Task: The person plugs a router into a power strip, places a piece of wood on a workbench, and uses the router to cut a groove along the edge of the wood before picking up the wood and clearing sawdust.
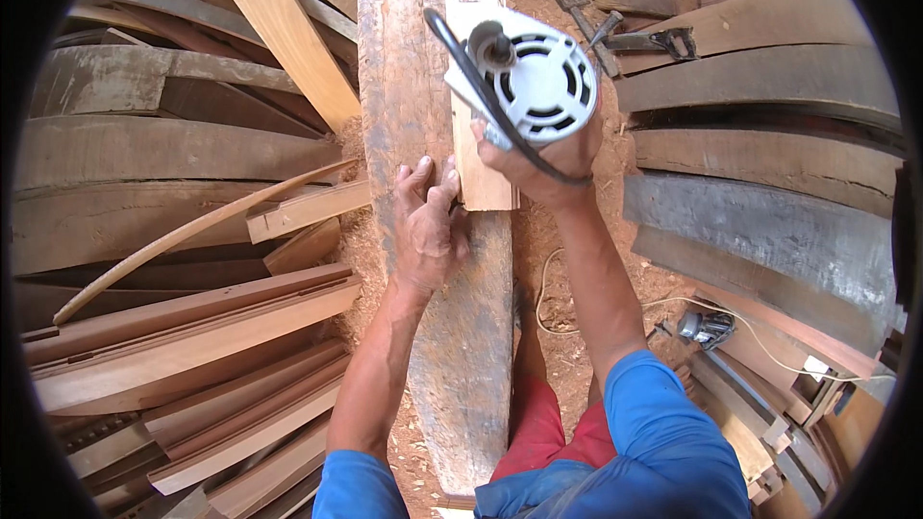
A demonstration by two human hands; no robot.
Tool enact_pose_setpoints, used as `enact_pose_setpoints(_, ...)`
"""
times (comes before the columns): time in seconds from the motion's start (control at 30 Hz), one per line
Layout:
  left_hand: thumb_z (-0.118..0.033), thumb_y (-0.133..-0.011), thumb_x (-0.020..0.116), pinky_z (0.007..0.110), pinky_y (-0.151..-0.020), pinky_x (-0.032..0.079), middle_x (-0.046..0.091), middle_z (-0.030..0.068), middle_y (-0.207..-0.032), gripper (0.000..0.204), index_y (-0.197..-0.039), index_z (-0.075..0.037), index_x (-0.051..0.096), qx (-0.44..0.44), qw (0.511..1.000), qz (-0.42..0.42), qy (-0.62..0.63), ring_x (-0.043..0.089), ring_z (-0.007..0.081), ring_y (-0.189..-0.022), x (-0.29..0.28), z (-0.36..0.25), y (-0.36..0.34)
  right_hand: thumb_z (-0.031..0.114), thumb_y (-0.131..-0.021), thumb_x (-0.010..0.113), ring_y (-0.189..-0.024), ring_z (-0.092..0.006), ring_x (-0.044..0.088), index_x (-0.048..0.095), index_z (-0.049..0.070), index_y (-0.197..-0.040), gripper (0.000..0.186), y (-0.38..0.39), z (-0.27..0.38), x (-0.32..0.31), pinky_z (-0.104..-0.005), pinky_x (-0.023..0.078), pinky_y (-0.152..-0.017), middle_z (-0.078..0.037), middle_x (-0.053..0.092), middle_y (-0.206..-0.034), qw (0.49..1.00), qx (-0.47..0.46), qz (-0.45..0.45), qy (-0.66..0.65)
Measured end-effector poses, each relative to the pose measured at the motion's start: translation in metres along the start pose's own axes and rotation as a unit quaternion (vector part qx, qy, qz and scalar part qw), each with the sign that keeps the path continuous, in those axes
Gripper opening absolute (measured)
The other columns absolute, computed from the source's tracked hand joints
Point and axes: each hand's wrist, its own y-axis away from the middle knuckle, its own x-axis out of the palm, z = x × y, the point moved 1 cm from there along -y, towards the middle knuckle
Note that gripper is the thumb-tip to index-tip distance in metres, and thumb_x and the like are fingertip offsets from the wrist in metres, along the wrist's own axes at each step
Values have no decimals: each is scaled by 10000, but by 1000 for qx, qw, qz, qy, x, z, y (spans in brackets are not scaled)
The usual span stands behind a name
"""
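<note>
On our left, long boards point(125, 178) are piled up. Our left hand point(428, 221) is on the worn plank point(461, 346), its bent fingers by the edge of the pale board point(486, 190); we can't tell if they pinch it. The pale board lies on the plank, under the power tool point(546, 86). We should keep fingertips away from the tool's hidden bottom and the black cord point(520, 145) off our wrist. Our right hand point(548, 168) wraps round the tool; slow, steady pushes should work best.
</note>
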Motion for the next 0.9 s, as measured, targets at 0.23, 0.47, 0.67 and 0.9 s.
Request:
enact_pose_setpoints(0.23,100,-768,637,660,-1182,260,637,238,-1345,581,-1333,3,545,5,1000,28,-8,475,481,-1330,-4,-1,-2,412,-687,894,-946,-269,757,501,-41,-1325,875,-76,-16,12,-335,656,-805,-184,701,-1101,996,-80,-41,-6)
enact_pose_setpoints(0.47,92,-774,637,633,-1201,224,636,209,-1393,579,-1341,2,564,-19,999,34,11,443,448,-1386,-2,2,0,361,-752,866,-873,-204,733,581,10,-1179,621,-134,-37,22,-304,625,-758,-109,706,-1034,987,-139,-74,36)
enact_pose_setpoints(0.67,73,-801,618,640,-1205,215,635,216,-1390,549,-1344,11,562,-22,999,33,7,449,465,-1380,0,4,2,381,-758,857,-898,-224,730,638,59,-1129,538,-164,-30,22,-349,614,-804,-102,712,-1035,988,-136,-68,31)
enact_pose_setpoints(0.9,86,-806,573,664,-1185,238,639,259,-1322,527,-1326,5,550,-2,1000,31,-4,449,494,-1339,-3,-2,-4,294,-773,806,-1093,-322,689,542,115,-1329,641,-188,-12,6,-445,549,-933,-109,700,-1205,999,-25,-4,-34)
